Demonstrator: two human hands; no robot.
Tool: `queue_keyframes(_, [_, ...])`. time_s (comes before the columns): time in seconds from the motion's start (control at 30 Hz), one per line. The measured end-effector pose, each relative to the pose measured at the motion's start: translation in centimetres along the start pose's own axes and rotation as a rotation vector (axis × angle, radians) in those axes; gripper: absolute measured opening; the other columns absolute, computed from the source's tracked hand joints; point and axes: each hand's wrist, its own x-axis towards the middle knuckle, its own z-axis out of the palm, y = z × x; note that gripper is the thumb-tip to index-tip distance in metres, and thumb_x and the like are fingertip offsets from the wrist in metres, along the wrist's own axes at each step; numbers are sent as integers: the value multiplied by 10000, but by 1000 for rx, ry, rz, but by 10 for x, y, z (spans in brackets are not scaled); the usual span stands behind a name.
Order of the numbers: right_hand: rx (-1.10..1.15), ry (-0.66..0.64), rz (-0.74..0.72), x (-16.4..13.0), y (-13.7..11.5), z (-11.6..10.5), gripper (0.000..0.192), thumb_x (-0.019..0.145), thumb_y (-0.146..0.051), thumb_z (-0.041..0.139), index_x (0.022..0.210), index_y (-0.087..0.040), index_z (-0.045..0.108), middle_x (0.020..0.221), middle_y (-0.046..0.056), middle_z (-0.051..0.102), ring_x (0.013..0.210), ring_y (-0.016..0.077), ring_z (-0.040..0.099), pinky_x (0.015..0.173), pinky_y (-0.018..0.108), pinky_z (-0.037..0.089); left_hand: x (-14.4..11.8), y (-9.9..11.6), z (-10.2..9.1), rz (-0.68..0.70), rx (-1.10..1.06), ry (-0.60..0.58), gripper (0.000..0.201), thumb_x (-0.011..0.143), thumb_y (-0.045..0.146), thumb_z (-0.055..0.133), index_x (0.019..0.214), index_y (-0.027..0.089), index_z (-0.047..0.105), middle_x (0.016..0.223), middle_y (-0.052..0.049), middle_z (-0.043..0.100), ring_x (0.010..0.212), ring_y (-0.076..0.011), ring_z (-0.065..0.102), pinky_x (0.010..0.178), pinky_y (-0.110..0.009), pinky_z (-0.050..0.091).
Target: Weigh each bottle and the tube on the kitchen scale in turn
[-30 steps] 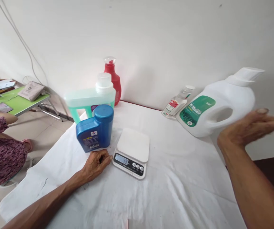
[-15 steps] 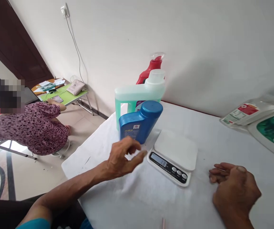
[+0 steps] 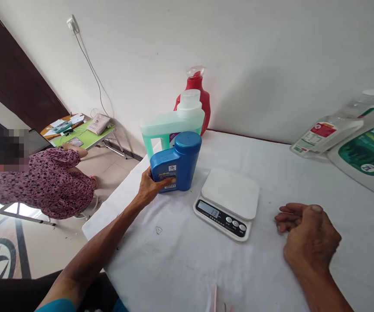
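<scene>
My left hand point(image 3: 151, 186) is closed around the lower left part of a blue plastic bottle point(image 3: 187, 162), its thumb across the printed front and its other fingers hidden behind. The bottle stands upright on the white-covered table, in front of a green jug point(image 3: 160, 128) with a white cap. Right of the bottle lies a white digital kitchen scale point(image 3: 230, 193) with nothing on its platform and a lit display. My right hand point(image 3: 312, 236) hovers or rests to the right of the scale; its fingers are loosely bent and apart, holding nothing.
A red bottle point(image 3: 206, 106) stands against the wall behind the jug. At the right are a clear bottle point(image 3: 320, 134) and a large white jug with a green label point(image 3: 365, 151). A seated person point(image 3: 53, 182) is at a green folding table point(image 3: 94, 138) on the left.
My left hand has moved from beside the scale to the blue bottle and taken hold of it. The bottle now stands more upright. My right hand keeps about the same pose.
</scene>
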Motion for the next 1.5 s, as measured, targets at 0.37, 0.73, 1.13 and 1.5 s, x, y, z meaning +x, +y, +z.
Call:
queue_keyframes(0.37, [-3, -49, 38, -2, -13, -3, 450, 1004, -592, 489, 840, -191, 612, 770, 22, 638, 525, 136, 533, 448, 294, 389, -14, 20, 26, 69, -71, 58, 489, 641, 375, 946, 1030, 143, 760, 976, -83, 815, 873, -273, 772, 827, -415, 646])
queue_keyframes(0.73, [-24, -68, 51, 0, -12, -5, 487, 1011, -637, 450, 866, -206, 624, 796, 36, 640, 581, 159, 564, 470, 280, 414, 12, 82, 84, 234, -57, -201, 567, 559, 414, 990, 996, 140, 755, 937, -63, 796, 855, -244, 756, 758, -340, 636])
queue_keyframes(1.13, [31, -73, 18, 2, -7, -6, 664, 934, -847, 469, 857, -208, 636, 818, 40, 642, 633, 165, 581, 461, 256, 424, 27, 43, 125, 83, -204, -437, 535, 601, 364, 982, 1037, 149, 759, 1006, -86, 806, 903, -258, 768, 798, -369, 646])
queue_keyframes(1.5, [47, -81, 10, 2, -4, -6, 673, 935, -854, 462, 857, -208, 631, 809, 28, 628, 625, 155, 562, 456, 251, 409, 37, 32, 133, 85, -177, -483, 553, 595, 362, 989, 1050, 154, 752, 1008, -77, 802, 917, -243, 758, 811, -351, 633])
